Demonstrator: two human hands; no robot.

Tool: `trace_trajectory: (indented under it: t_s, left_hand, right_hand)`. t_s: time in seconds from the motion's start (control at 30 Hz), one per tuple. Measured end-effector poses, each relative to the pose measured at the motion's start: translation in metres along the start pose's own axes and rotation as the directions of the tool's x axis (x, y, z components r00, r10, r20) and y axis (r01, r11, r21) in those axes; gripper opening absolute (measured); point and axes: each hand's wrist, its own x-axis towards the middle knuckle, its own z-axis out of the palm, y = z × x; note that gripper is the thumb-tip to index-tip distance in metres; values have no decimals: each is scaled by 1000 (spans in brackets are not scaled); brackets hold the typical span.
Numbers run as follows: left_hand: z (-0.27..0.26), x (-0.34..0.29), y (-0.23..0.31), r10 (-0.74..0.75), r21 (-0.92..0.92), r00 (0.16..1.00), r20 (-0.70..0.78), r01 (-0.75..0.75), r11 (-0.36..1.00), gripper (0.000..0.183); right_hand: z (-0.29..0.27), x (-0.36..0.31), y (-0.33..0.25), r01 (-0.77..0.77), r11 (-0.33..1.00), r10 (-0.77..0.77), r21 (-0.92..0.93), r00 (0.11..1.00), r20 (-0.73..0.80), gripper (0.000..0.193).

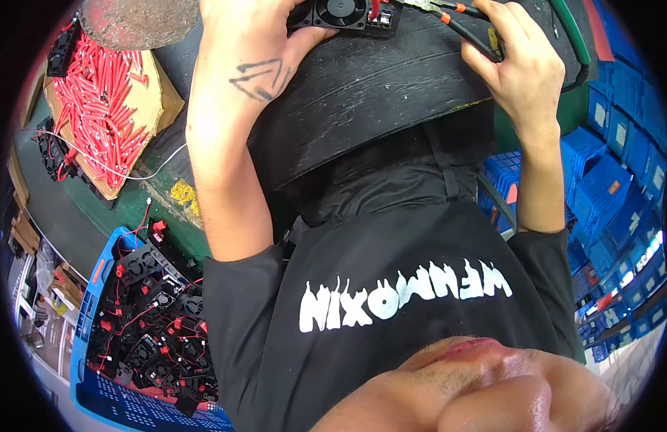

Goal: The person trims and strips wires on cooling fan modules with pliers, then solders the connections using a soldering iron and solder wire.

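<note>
At the top edge, my left hand grips a black fan unit, with the thumb along its near side. The fingertips on its far side run out of view. A red part stands at the unit's right end, beside a small board. My right hand is closed around the orange-and-black handles of a pair of pliers. Their metal jaws point left, close to the red part; whether they touch it I cannot tell. Both hands are over the black, worn work surface.
On the left, a cardboard tray holds many red wire-like pieces. Below it a blue crate is full of black fan units with red wires. A grey rounded object stands at upper left. Blue bins are stacked at right.
</note>
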Motion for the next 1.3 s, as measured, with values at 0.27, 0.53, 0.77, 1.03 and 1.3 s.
trace_trajectory:
  t_s: [0.27,0.53,0.77,1.03,1.3]
  left_hand:
    - [-7,-3,2,-13,-9,1000,6,13,1000,52]
    - [-17,10,17,-160,-54,972,172,172,984,51]
    - [-8,0,10,-60,-94,998,33,63,994,51]
    - [-11,3,12,-35,36,996,86,32,999,57]
    - [-6,5,17,-137,41,982,133,133,990,57]
  right_hand:
    - [-4,2,-1,38,998,-39,-53,999,-32,54]
    - [-1,-40,-18,-228,972,228,-57,974,-9,52]
    - [14,-38,-51,-371,928,371,-48,929,-5,55]
    - [10,-29,-65,-147,938,224,315,948,-225,30]
    - [25,-1,-78,-34,780,246,625,935,-256,22]
